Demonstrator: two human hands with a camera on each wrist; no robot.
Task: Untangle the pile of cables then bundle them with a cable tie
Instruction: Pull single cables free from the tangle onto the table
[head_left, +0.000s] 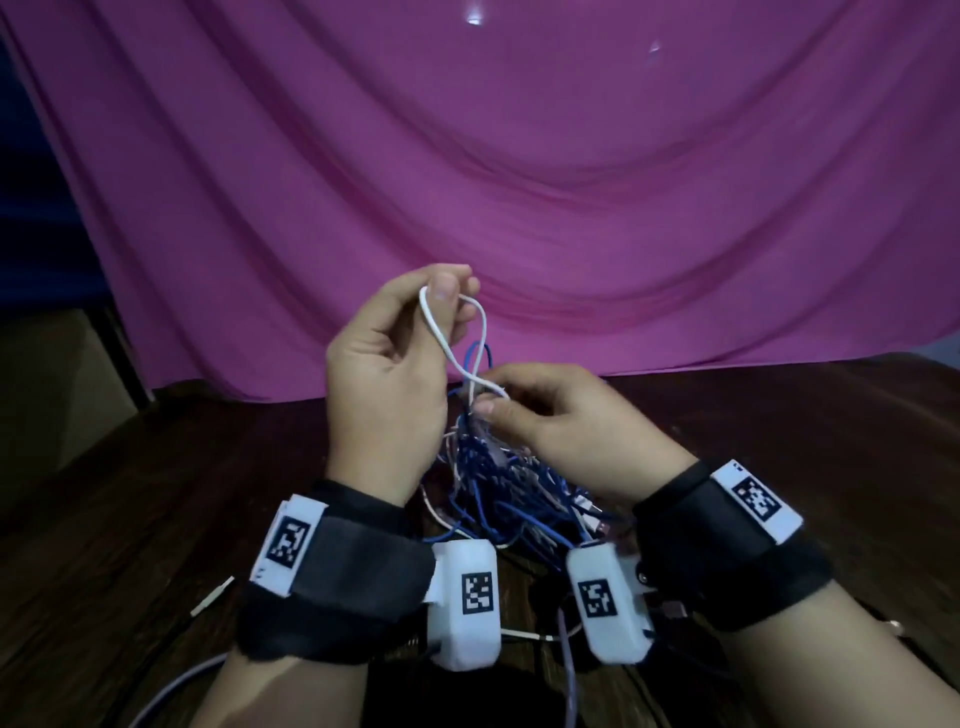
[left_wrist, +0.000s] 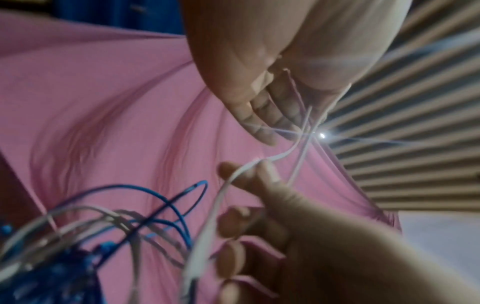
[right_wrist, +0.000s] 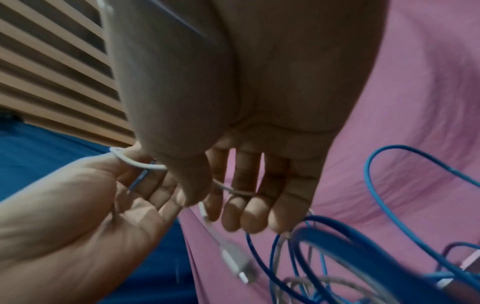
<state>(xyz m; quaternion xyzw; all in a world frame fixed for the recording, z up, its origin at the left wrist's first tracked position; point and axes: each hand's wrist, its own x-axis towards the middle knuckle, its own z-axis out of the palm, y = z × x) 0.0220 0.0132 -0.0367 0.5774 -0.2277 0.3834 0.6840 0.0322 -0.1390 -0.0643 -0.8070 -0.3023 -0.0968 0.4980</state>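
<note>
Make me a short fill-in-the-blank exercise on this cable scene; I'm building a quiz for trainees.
1. The left hand pinches a loop of the ____ cable.
2. The right hand holds the same cable just above the ____ of cables.
3. Behind the wooden table hangs a ____ cloth.

Missing words: white; pile; pink

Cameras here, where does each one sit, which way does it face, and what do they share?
Head: on the head, looking forward and down at the cable pile on the wooden table; both hands and wristbands show.
Left wrist: looks along the left hand toward the pink cloth.
Right wrist: looks along the right hand.
All three share the white cable.
</note>
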